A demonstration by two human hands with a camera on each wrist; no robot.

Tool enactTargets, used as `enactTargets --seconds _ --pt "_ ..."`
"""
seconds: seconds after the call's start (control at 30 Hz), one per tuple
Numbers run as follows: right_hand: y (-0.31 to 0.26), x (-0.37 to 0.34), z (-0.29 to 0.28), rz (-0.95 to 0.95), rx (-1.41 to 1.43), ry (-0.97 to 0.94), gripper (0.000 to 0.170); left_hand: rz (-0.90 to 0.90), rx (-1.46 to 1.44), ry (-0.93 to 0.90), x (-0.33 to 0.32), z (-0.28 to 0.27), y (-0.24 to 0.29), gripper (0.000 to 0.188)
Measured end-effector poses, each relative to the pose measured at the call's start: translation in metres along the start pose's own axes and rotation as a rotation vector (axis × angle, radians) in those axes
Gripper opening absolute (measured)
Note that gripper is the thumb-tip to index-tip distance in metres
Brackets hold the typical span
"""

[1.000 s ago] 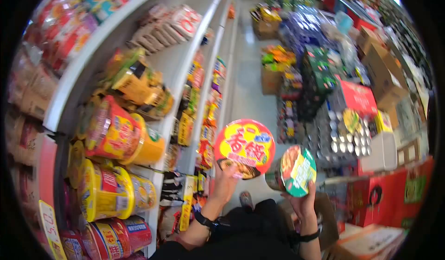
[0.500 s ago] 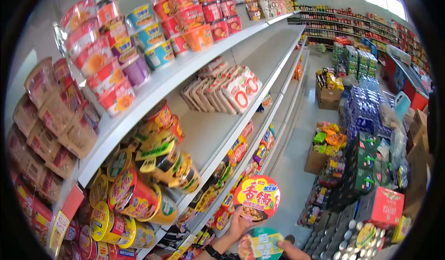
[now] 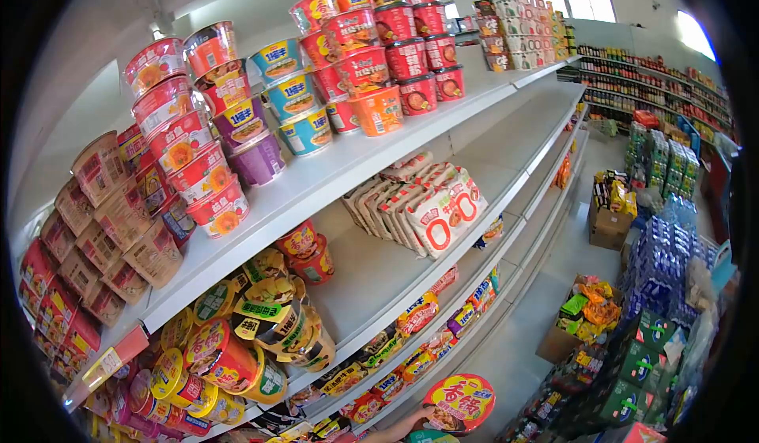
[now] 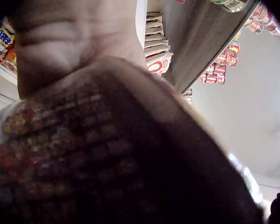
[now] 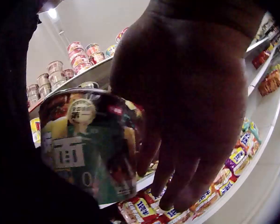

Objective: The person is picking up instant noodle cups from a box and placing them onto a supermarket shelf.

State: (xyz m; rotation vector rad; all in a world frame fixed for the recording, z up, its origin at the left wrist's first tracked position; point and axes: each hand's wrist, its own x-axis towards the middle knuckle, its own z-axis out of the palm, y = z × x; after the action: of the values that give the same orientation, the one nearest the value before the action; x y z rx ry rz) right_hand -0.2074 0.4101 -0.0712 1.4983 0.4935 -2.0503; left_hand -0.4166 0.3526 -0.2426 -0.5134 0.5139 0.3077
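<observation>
A long grey shelf unit [image 3: 356, 261] runs from the near left to the far right. Across the aisle, on the right, stand purple-blue wrapped packs [image 3: 660, 253], with dark green cartons [image 3: 632, 360] nearer. A cardboard box [image 3: 556, 344] of snack bags sits on the floor between them and the shelves. Stacked noodle cups [image 3: 364, 71] line the top shelf; below are white packets [image 3: 447, 214] and, near left, large noodle tubs [image 3: 217, 352].

The left hand [image 3: 411, 423] holds a red noodle bowl [image 3: 461, 399] at the near edge, its thumb by the lid; its other fingers are hidden. The right hand [image 5: 182, 102] holds a green noodle cup [image 5: 84, 154] just beside its long, extended fingers [image 5: 189, 186]; its thumb is hidden.
</observation>
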Motion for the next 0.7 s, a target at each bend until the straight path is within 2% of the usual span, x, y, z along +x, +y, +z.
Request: enactTargets --seconds 0.07,0.1,0.17,0.2,0.23,0.3,0.33,0.4,0.43,0.5,0.57,0.63,0.7 --pt "-0.069 -0.009 -0.023 0.281 -0.281 -0.076 0.050 0.004 0.004 -0.007 0.000 -0.007 0.010 0.066" --pt "-0.068 -0.006 -0.029 0.287 -0.297 -0.071 0.050 0.006 -0.002 -0.016 0.000 -0.011 0.015 0.066" --pt "-0.049 0.008 -0.049 -0.136 -0.340 0.103 0.051 0.013 -0.002 -0.033 0.003 -0.018 0.022 0.065" --pt "-0.046 0.020 -0.053 -0.281 -0.357 0.199 0.075 0.015 -0.004 -0.040 0.005 -0.022 0.025 0.065" --pt "-0.045 0.030 -0.060 -0.277 -0.374 0.204 0.075 0.017 -0.001 -0.054 0.008 -0.025 0.030 0.065" --pt "-0.064 0.045 -0.054 -0.431 -0.330 0.383 0.103 0.013 -0.002 -0.071 0.010 -0.031 0.036 0.065" --pt "-0.076 0.051 -0.053 -0.426 -0.339 0.382 0.103 0.013 -0.003 -0.078 0.012 -0.033 0.040 0.065" --pt "-0.119 0.061 -0.048 -0.604 -0.288 0.414 0.109 0.008 -0.002 -0.092 0.015 -0.039 0.046 0.064" --pt "-0.127 0.068 -0.049 -0.603 -0.287 0.416 0.109 0.004 0.001 -0.096 0.016 -0.043 0.051 0.064" --pt "-0.136 0.081 -0.054 -0.536 -0.311 0.366 0.127 0.004 -0.009 -0.105 0.018 -0.052 0.057 0.064" --pt "-0.142 0.083 -0.054 -0.502 -0.401 0.413 0.123 0.035 -0.031 -0.101 0.018 -0.058 0.060 0.060" --pt "-0.147 0.088 -0.059 -0.468 -0.490 0.459 0.120 -0.095 0.048 -0.007 0.011 -0.055 0.075 0.064" --pt "-0.150 0.096 -0.070 -0.437 -0.526 0.438 0.118 0.040 0.194 -0.017 0.021 -0.065 0.068 0.065"
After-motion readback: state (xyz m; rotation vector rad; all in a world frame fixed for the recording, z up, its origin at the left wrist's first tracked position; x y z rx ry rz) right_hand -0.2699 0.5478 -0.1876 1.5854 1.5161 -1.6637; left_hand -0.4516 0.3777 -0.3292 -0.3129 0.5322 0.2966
